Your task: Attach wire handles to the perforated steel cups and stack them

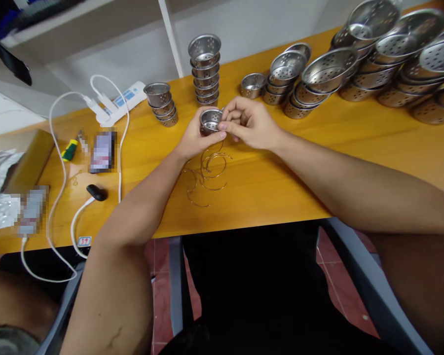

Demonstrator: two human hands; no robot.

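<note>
My left hand (199, 137) is wrapped round a small perforated metal cup (210, 121), its opening facing up. At the cup's right rim, my right hand (246, 123) is closed with thumb and fingers pinched together. A thin wire seems to run down from the pinch, but what the fingers hold is too small to make out. Several curved thin wires (210, 170) lie loosely on the wooden table (266, 187) just below my hands.
Behind my hands stand a tall cup stack (206, 74) and a shorter one (163, 104). Larger perforated cups (329, 71) fill the back right. Leftward are a power strip (124, 106), white cables, a phone (102, 151) and a green-yellow tool (70, 150). Another person's arm shows bottom left.
</note>
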